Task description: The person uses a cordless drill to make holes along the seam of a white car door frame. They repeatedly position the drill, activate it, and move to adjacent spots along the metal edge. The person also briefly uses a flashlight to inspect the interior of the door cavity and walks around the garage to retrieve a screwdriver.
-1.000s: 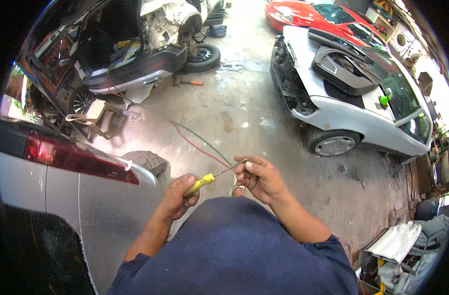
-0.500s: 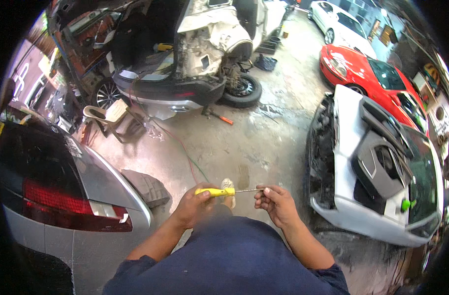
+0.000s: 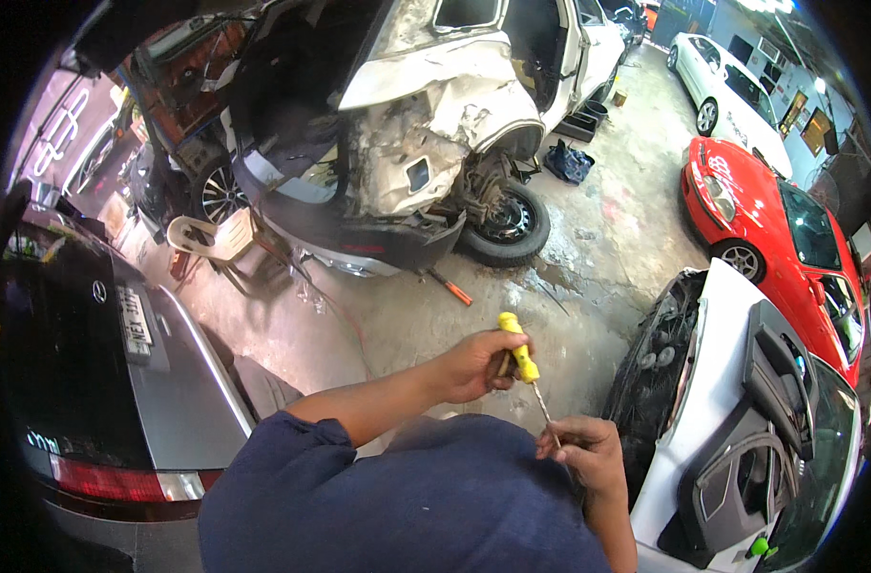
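A screwdriver with a yellow handle and a thin metal shaft slants across in front of my body, its tip end lower and to the right. My left hand is closed on the yellow handle. The fingertips of my right hand pinch the shaft close to its end, so the very tip is hidden. Both hands are in the air over the concrete floor, just ahead of my dark blue shirt.
Ahead stands a stripped, damaged white car, with a loose-looking wheel and an orange-handled tool by it. A plastic chair and a grey car are at left. Right are a white car hood bearing black panels and a red car.
My view has swung, so the cars have shifted in it. The screwdriver went from nearly level to slanting down rightward, its handle end raised by my left hand. Both hands keep their hold.
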{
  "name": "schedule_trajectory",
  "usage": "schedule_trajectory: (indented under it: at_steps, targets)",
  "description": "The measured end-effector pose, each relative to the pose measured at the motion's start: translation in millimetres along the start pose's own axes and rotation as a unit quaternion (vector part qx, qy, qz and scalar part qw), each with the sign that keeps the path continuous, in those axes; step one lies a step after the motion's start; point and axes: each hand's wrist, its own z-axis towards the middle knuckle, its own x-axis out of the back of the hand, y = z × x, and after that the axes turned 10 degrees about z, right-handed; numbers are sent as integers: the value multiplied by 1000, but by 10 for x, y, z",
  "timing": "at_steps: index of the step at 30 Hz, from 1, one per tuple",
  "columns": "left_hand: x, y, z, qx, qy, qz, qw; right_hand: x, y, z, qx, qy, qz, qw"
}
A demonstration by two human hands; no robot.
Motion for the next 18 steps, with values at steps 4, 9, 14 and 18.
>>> schedule_trajectory:
  at_steps: [4,9,14,18]
  targets:
    - [36,314,1040,-12,33,32,999,606,-422,644,-12,-77,-121,990]
    - [269,791,2396,-130,132,-24,982,1804,-759,1541,-80,-30,-103,991]
    - [774,1619,3036,-149,145,-35,978,2970,-1212,2485,-132,64,-161,976]
    - [1206,1952,3288,-107,294,76,947,3640,-1524,3111,-184,50,-303,934]
